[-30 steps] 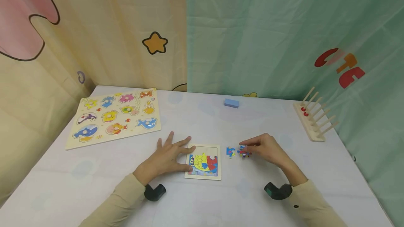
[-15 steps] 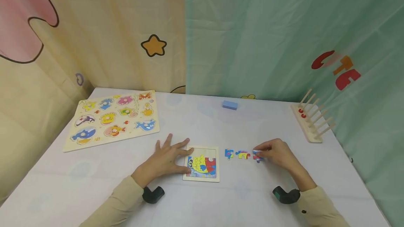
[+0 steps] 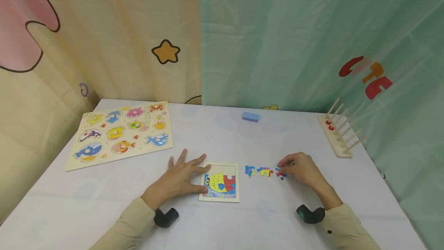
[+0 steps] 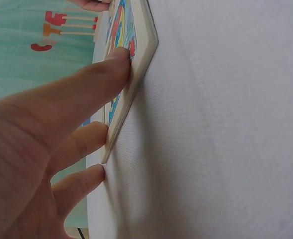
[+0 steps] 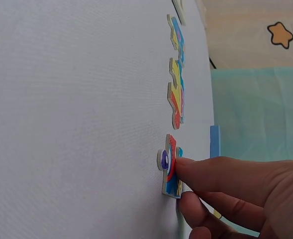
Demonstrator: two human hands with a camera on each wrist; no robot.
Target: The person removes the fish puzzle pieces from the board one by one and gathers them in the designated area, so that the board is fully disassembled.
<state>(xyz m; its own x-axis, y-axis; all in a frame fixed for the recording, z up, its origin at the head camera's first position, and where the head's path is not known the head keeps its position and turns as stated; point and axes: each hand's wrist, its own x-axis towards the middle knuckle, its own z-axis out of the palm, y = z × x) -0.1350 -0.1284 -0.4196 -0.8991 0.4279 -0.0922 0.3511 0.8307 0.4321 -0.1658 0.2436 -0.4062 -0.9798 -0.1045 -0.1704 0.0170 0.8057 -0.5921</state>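
Note:
My left hand [image 3: 177, 180] rests with spread fingers on the left edge of a small wooden puzzle tray [image 3: 223, 169]. In the left wrist view its thumb [image 4: 104, 72] presses on the tray's rim. The lower part of the tray holds fitted pieces of a yellow, red and blue picture, and bare wood shows along its top. My right hand [image 3: 305, 169] pinches a red and blue puzzle piece [image 5: 170, 174] with a purple round knob, low at the tabletop. Left of it, in a row, lie a yellow-and-red puzzle piece [image 3: 265, 171] and a blue-and-yellow puzzle piece [image 3: 249, 171].
A large knob puzzle board [image 3: 121, 138] with sea animals lies at the back left. A blue block [image 3: 250, 117] sits near the table's back edge. On the far right stands a wooden peg rack [image 3: 334, 138] with red beads. Curtains hang behind the table.
My right hand has carried its puzzle piece rightward off the cluster, uncovering the yellow-and-red piece, and brought it down at the row's right end. My left hand stays on the tray.

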